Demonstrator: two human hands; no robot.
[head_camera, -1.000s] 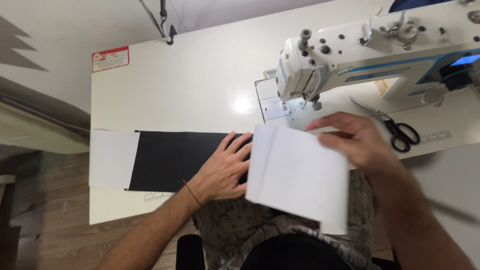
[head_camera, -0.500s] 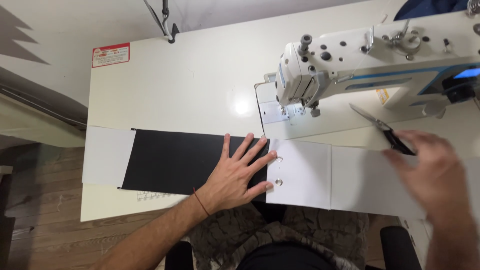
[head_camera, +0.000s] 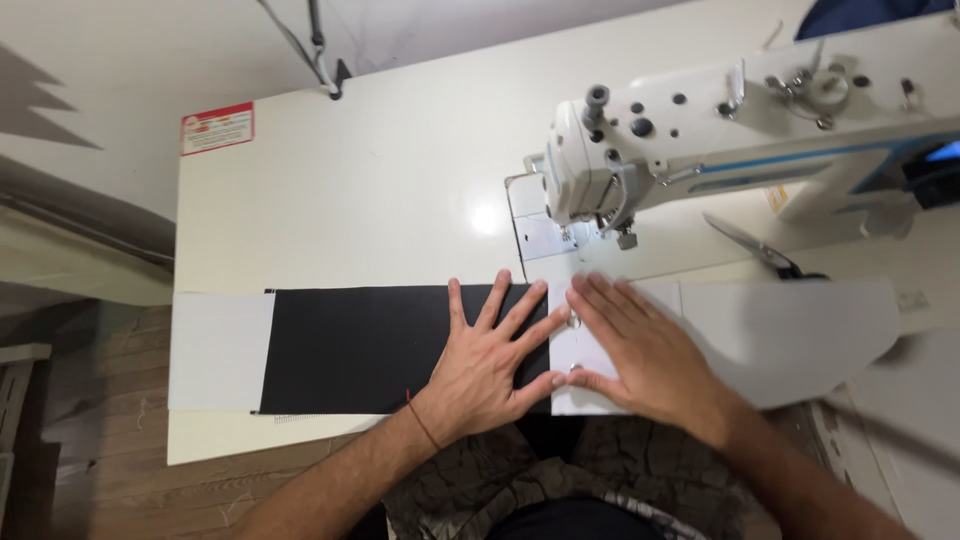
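Step in hand, as judged: flattening and aligning a layered strip on the cream tabletop (head_camera: 350, 190). At far left lies a white panel (head_camera: 220, 350), matte and rectangular. The black fabric (head_camera: 350, 348), smooth-woven, lies beside it. The left hand (head_camera: 490, 365) presses it flat, grip open, fingers spread. The right hand (head_camera: 640, 355) likewise presses the white pattern piece (head_camera: 790, 330), grip open. The sewing machine (head_camera: 740, 140) stands far right.

Black fabric (head_camera: 360, 348), white panel (head_camera: 760, 335), cream table (head_camera: 370, 190).
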